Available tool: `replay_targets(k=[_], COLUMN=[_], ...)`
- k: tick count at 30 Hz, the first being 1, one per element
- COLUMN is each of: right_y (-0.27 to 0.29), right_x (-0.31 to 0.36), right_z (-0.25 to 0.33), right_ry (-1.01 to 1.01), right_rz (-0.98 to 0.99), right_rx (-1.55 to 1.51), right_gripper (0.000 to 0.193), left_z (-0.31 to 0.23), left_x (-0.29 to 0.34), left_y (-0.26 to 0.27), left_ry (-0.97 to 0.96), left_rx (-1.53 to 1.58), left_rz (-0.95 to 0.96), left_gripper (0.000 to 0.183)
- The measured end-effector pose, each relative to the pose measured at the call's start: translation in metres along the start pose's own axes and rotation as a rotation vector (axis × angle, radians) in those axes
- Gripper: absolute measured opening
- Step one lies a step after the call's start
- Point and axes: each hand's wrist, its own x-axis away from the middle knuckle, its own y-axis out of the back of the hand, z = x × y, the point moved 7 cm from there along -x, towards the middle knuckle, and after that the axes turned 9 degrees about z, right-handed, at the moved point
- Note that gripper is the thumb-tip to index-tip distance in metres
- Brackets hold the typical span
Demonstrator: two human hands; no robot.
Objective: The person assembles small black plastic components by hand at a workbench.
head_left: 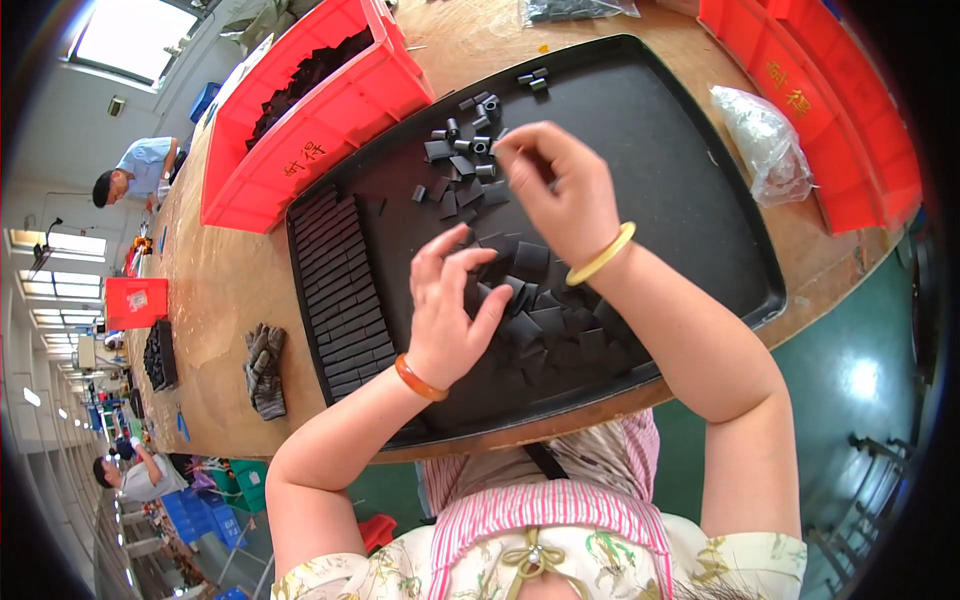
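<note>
Your right hand (560,190) pinches a small black piece (497,141) at its fingertips, above the black tray (690,190) — scattered pieces (465,160) lie just below. Your left hand (450,310) hovers half-curled over the pile of flat pads (545,320); whether it grips anything, I cannot tell.

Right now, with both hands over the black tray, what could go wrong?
The right hand pinches above the small black tubes; a slip could scatter them. The left hand hovers over the loose pile of flat black pieces, and a sweep might disturb the neat stacked rows in the black plastic tray.
</note>
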Motion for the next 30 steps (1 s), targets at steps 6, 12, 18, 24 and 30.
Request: replay_targets(k=[6, 12, 18, 24, 30], right_y=[0.013, 0.0, -0.023, -0.05, -0.05], right_x=[-0.01, -0.008, -0.002, 0.021, 0.016], right_z=[-0.02, -0.021, -0.03, -0.033, -0.038], right_ry=[-0.048, -0.065, -0.07, -0.182, -0.02], right_rz=[-0.079, 0.074, 0.38, 0.886, 0.643], right_rx=[0.046, 0.128, 0.403, 0.718, 0.577], right_gripper=[0.01, 0.011, 0.021, 0.041, 0.031], left_z=[0.009, -0.025, -0.028, -0.001, -0.004], left_x=[0.008, 0.03, 0.039, 0.037, 0.046], left_y=[-0.003, -0.017, -0.004, 0.012, -0.012], left_ry=[0.073, -0.137, -0.18, 0.092, 0.02], left_rx=[-0.118, -0.125, -0.081, -0.317, -0.147], left_rz=[0.119, 0.354, 0.261, 0.154, 0.351], left_gripper=[0.056, 0.056, 0.052, 0.073, 0.079])
